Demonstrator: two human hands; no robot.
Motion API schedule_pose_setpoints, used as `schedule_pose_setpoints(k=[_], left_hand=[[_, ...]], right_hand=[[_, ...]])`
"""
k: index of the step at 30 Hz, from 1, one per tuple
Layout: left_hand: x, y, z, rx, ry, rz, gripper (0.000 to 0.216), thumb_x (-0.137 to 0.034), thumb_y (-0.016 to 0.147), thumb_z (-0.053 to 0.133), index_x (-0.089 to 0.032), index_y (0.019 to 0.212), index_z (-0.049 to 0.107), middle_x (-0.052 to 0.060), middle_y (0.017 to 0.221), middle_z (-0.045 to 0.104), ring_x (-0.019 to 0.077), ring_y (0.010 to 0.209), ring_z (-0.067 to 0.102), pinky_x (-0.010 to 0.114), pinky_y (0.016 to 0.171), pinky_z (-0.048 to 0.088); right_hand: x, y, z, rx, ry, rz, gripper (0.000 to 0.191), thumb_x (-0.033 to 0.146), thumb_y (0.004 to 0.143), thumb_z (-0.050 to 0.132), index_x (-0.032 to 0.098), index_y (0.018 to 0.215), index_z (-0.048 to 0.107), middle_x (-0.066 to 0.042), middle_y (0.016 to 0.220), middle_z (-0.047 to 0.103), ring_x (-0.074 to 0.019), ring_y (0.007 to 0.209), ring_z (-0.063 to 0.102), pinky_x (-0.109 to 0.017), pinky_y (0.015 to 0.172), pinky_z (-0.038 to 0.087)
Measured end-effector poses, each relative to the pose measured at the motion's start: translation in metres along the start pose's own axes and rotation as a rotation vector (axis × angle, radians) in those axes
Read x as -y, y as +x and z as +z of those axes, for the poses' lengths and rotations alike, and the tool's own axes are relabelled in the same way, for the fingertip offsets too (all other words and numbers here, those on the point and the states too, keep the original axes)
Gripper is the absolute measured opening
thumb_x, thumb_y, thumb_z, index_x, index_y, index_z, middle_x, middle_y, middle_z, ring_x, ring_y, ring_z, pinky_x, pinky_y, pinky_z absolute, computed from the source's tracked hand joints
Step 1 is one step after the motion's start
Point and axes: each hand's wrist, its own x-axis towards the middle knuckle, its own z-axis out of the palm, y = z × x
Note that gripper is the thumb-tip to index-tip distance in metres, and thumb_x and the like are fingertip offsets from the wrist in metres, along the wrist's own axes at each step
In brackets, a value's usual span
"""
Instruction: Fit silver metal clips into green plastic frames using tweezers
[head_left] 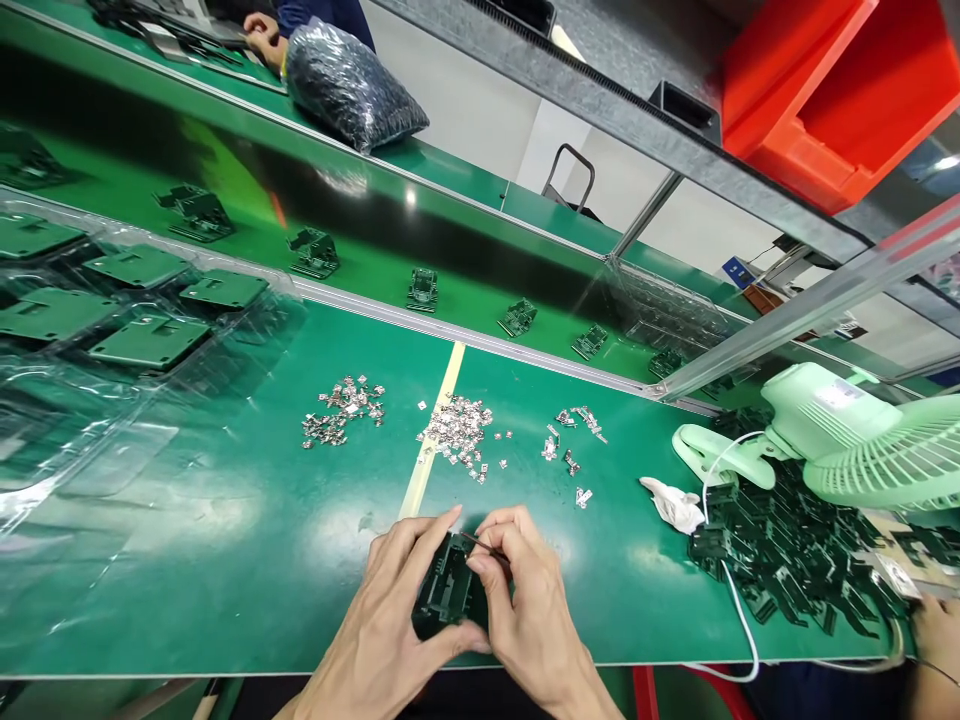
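Observation:
My left hand (390, 600) is closed around a small dark green plastic part (444, 595) at the near edge of the green table (247, 560). My right hand (525, 590) pinches thin tweezers (480, 543) whose tip rests on the top of that part. Beyond my hands lie three heaps of tiny shiny metal clips: a left heap (341, 410), a middle heap (461, 432) and a small right scatter (571, 440).
Clear plastic trays (142, 320) holding green parts sit at the left. A conveyor belt (360, 235) carries spaced green parts behind. A mint green fan (840, 440), a white cloth (673, 503) and a pile of dark parts (787, 560) are at the right. Another person's hand (262, 35) shows far back.

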Motion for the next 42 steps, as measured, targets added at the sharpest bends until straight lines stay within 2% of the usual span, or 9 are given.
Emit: schedule_pose_setpoints(k=[11, 16, 19, 21, 24, 27, 31, 38, 42], left_hand=[[-0.015, 0.002, 0.009, -0.085, 0.067, 0.15, 0.071, -0.009, 0.08, 0.061, -0.026, 0.147, 0.041, 0.01, 0.123, 0.062, 0.0289, 0.113, 0.06, 0.042, 0.093, 0.056], [-0.012, 0.002, 0.012, -0.011, -0.01, 0.113, 0.087, -0.011, 0.08, 0.068, -0.031, 0.156, 0.029, 0.012, 0.136, 0.061, 0.0313, 0.126, 0.058, 0.047, 0.103, 0.055], [-0.007, 0.008, -0.005, 0.104, 0.059, 0.146, 0.098, -0.035, 0.086, 0.08, -0.034, 0.162, 0.019, 0.012, 0.152, 0.054, 0.0343, 0.141, 0.049, 0.055, 0.114, 0.048], [0.001, 0.02, -0.027, 0.087, 0.126, 0.117, 0.071, -0.044, 0.096, 0.067, -0.032, 0.157, 0.033, 0.01, 0.149, 0.057, 0.0308, 0.137, 0.053, 0.053, 0.113, 0.047], [0.023, 0.055, -0.063, -0.079, 0.28, 0.064, 0.03, -0.034, 0.107, 0.045, -0.023, 0.13, 0.06, 0.009, 0.123, 0.068, 0.026, 0.115, 0.059, 0.046, 0.102, 0.05], [0.052, 0.098, -0.085, -0.148, 0.391, 0.045, 0.026, -0.029, 0.104, 0.047, -0.019, 0.115, 0.068, 0.011, 0.109, 0.068, 0.029, 0.104, 0.054, 0.048, 0.097, 0.046], [0.077, 0.129, -0.091, -0.118, 0.427, 0.041, 0.017, -0.026, 0.097, 0.056, -0.02, 0.093, 0.072, 0.01, 0.097, 0.067, 0.0295, 0.098, 0.05, 0.046, 0.092, 0.043], [0.051, 0.095, -0.087, -0.098, 0.265, -0.026, 0.028, -0.036, 0.103, 0.044, -0.021, 0.085, 0.061, 0.007, 0.085, 0.062, 0.0266, 0.089, 0.052, 0.042, 0.083, 0.044], [0.009, 0.057, -0.08, 0.089, -0.23, -0.271, 0.033, -0.052, 0.103, 0.048, -0.022, 0.106, 0.063, 0.002, 0.088, 0.066, 0.0189, 0.085, 0.061, 0.031, 0.078, 0.047]], right_hand=[[-0.007, -0.015, 0.011, -0.1, -0.244, -0.02, 0.014, 0.02, 0.108, 0.038, 0.025, 0.099, 0.049, -0.001, 0.09, 0.058, -0.015, 0.072, 0.059, -0.027, 0.065, 0.042], [-0.007, -0.011, 0.002, -0.119, -0.46, -0.12, 0.012, 0.021, 0.107, 0.043, 0.024, 0.1, 0.052, -0.002, 0.092, 0.064, -0.0137, 0.064, 0.064, -0.028, 0.058, 0.042], [-0.012, -0.005, -0.009, -0.108, -0.558, -0.21, 0.009, 0.021, 0.106, 0.047, 0.024, 0.103, 0.055, -0.003, 0.095, 0.067, -0.0138, 0.064, 0.065, -0.028, 0.056, 0.042], [-0.015, -0.003, -0.014, -0.125, -0.525, -0.217, 0.009, 0.025, 0.106, 0.051, 0.025, 0.102, 0.058, -0.003, 0.096, 0.068, -0.0139, 0.065, 0.067, -0.027, 0.056, 0.044], [-0.019, -0.004, -0.017, -0.191, -0.382, -0.153, 0.012, 0.036, 0.104, 0.058, 0.025, 0.105, 0.063, -0.004, 0.099, 0.068, -0.0131, 0.062, 0.065, -0.026, 0.049, 0.043], [-0.02, -0.011, -0.015, -0.22, -0.267, -0.099, 0.011, 0.034, 0.103, 0.06, 0.025, 0.105, 0.065, -0.004, 0.094, 0.067, -0.0121, 0.058, 0.06, -0.025, 0.044, 0.04], [-0.018, -0.021, -0.016, -0.237, -0.167, -0.082, 0.012, 0.027, 0.104, 0.055, 0.025, 0.101, 0.067, -0.004, 0.09, 0.066, -0.0116, 0.057, 0.057, -0.025, 0.045, 0.04], [-0.003, -0.026, -0.017, -0.299, -0.069, -0.113, 0.012, 0.021, 0.1, 0.059, 0.025, 0.094, 0.068, -0.002, 0.077, 0.064, -0.0127, 0.05, 0.05, -0.027, 0.043, 0.04], [0.011, -0.02, -0.003, -0.255, -0.069, -0.229, 0.014, 0.015, 0.098, 0.058, 0.025, 0.101, 0.068, -0.003, 0.082, 0.068, -0.0159, 0.064, 0.065, -0.029, 0.058, 0.052]])
